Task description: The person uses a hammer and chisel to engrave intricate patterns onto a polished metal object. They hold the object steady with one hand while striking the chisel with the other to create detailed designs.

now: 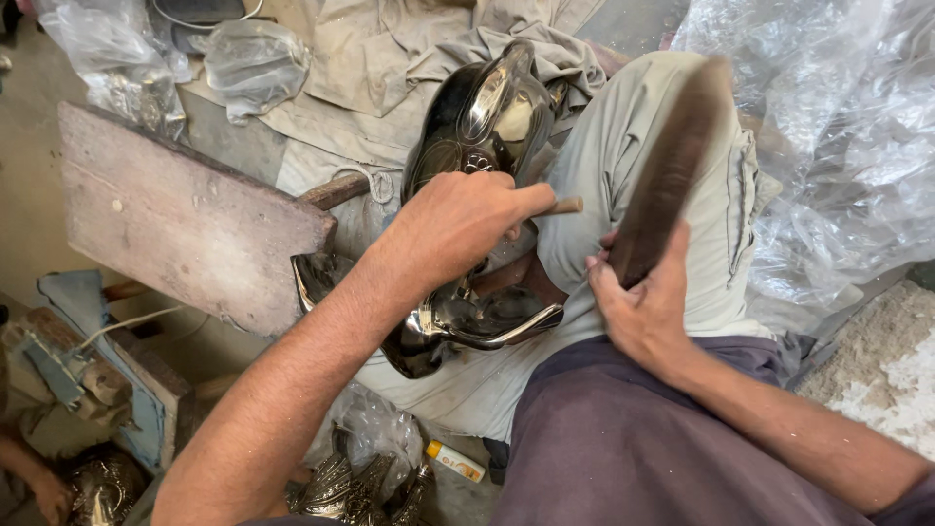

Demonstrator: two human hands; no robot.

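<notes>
A shiny polished metal vessel point(482, 127) lies tilted across my lap and a wooden block. My left hand point(458, 226) is closed around a thin wooden-handled tool point(563, 206) and presses it against the vessel's middle. Off to the right, my right hand point(643, 302) grips the lower end of a long dark flat wooden bat point(672, 161), raised upright over my grey-trousered knee point(633, 146). The tool's working tip is hidden under my left hand.
A worn wooden plank point(185, 219) lies at left. Crumpled clear plastic point(838, 146) fills the right side, more bags point(248, 58) at top left. Ornate metal pieces in plastic point(360, 482) and a small yellow tube point(456, 462) lie below. Another person's hand point(39, 487) shows at bottom left.
</notes>
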